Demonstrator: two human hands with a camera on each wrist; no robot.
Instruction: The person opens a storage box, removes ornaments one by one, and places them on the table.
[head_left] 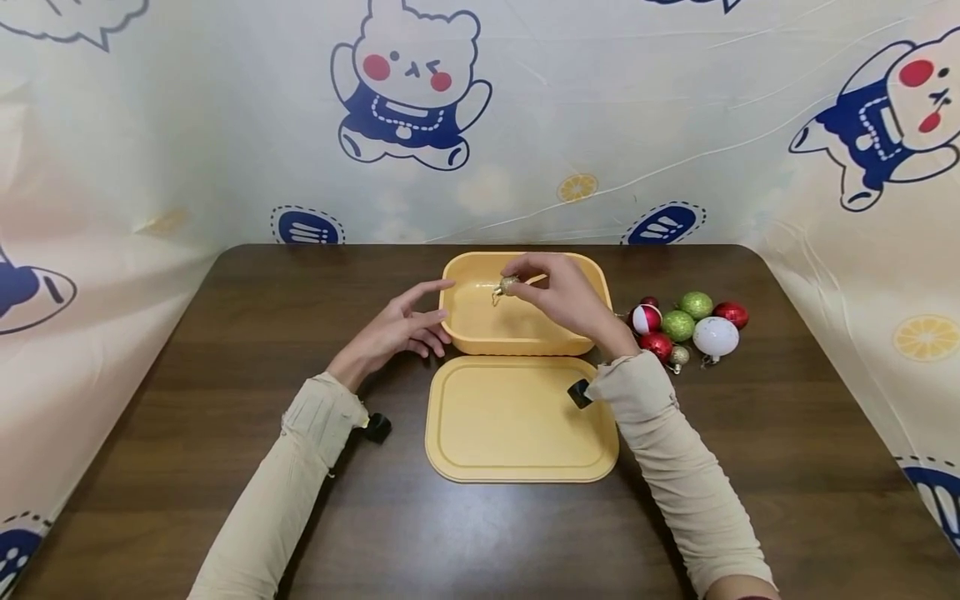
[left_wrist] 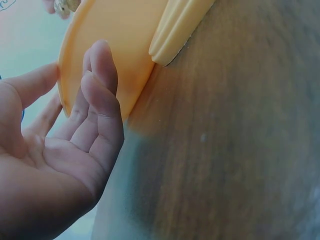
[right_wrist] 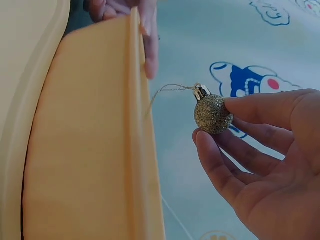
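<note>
My right hand [head_left: 566, 292] pinches a small glittery gold Christmas bauble [right_wrist: 214, 115] between thumb and fingertips. Its shiny cap and thin hanging loop point away from the palm in the right wrist view. The bauble is held over a yellow plastic box [head_left: 525, 346], which stands on the table without its lid. At the box's left end, my left hand [head_left: 405, 327] rests its fingertips against the rim and outer wall, with the fingers loosely bent. The matching yellow lid [head_left: 522, 421] lies flat on the table, directly in front of the box.
Right of the box sits a cluster of baubles: green ones [head_left: 678, 326], red ones [head_left: 731, 314], a white one [head_left: 716, 337], a red-and-white one [head_left: 646, 318] and a small gold one [head_left: 678, 356]. A cartoon-printed cloth [head_left: 525, 200] hangs behind the dark wooden table [head_left: 300, 292].
</note>
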